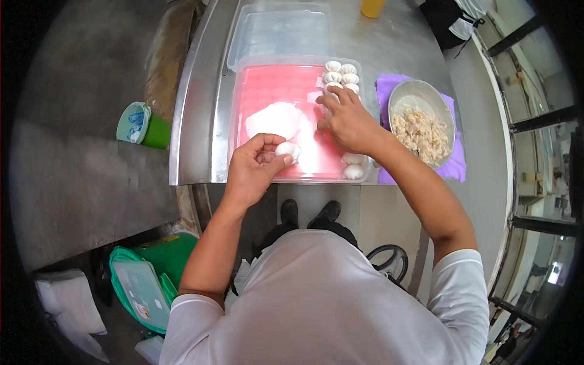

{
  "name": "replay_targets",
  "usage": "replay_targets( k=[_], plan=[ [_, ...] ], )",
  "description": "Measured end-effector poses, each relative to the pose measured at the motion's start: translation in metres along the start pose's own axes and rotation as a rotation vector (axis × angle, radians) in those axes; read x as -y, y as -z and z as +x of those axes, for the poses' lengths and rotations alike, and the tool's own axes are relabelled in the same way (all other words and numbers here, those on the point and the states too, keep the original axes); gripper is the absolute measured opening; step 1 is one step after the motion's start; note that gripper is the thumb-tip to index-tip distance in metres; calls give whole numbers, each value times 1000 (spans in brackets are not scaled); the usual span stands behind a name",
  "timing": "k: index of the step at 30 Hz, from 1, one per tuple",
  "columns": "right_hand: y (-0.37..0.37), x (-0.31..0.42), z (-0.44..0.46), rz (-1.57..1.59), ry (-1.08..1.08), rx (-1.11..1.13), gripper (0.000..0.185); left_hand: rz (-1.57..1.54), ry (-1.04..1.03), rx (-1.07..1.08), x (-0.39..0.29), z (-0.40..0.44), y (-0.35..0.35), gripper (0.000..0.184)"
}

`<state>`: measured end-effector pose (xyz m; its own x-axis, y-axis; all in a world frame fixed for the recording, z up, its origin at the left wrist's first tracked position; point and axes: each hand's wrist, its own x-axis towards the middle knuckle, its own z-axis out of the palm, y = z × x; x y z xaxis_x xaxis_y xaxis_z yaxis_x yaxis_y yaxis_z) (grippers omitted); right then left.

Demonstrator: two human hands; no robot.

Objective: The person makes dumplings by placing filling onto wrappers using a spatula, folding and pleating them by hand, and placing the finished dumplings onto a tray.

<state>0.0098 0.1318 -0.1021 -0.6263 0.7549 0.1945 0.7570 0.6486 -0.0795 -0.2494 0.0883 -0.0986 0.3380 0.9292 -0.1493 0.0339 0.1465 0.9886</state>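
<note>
Between the thumb and fingers of my left hand (252, 167) is a white pleated dumpling (288, 150), held above the near part of a clear plastic tray (233, 140) with a pink base. My right hand (353, 125) reaches over the tray's right side, thumb and fingers apart and bent downward. Its fingertips are at the row of finished dumplings (333, 77); whether they touch one is hidden. More dumplings (352, 172) sit in the near right corner. A pale stack of round wrappers (272, 120) lies on the pink base, with small paper squares (314, 97) beside the dumplings.
Right of the tray, a metal bowl of chopped filling (420, 134) rests on a purple cloth (457, 161). A clear plastic lid (280, 30) and a yellow container (372, 7) are farther back on the steel table (401, 45). A green bin (157, 131) stands left.
</note>
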Motion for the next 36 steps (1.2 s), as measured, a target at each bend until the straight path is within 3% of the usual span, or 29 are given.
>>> replay_targets(
  k=[5,10,12,14,16,20,22,26,31,36],
  plan=[
    [-1,-6,-2,22,29,54,20,-32,17,-14,-1,-1,1,29],
    [24,-14,-4,241,97,58,29,250,-35,57,-8,7,-4,30],
    [29,-24,-13,356,-149,26,36,336,-87,82,-15,13,-12,31],
    [32,-33,-21,305,-206,-16,31,422,-141,114,-16,25,-20,32],
    [39,-37,-25,372,-354,-58,24,603,-336,127,-11,39,-26,29],
    [39,-37,-43,400,-452,-102,20,562,-292,126,-6,56,-53,28],
    [35,-36,-51,383,-435,-136,20,650,-434,190,0,65,-59,27],
    [38,-27,-61,412,-475,-135,20,676,-435,195,9,68,-70,22],
    [33,-27,-69,433,-469,-194,19,717,-472,153,12,67,-77,36],
    [32,-24,-74,460,-490,-210,17,843,-490,85,25,72,-81,38]
  ],
)
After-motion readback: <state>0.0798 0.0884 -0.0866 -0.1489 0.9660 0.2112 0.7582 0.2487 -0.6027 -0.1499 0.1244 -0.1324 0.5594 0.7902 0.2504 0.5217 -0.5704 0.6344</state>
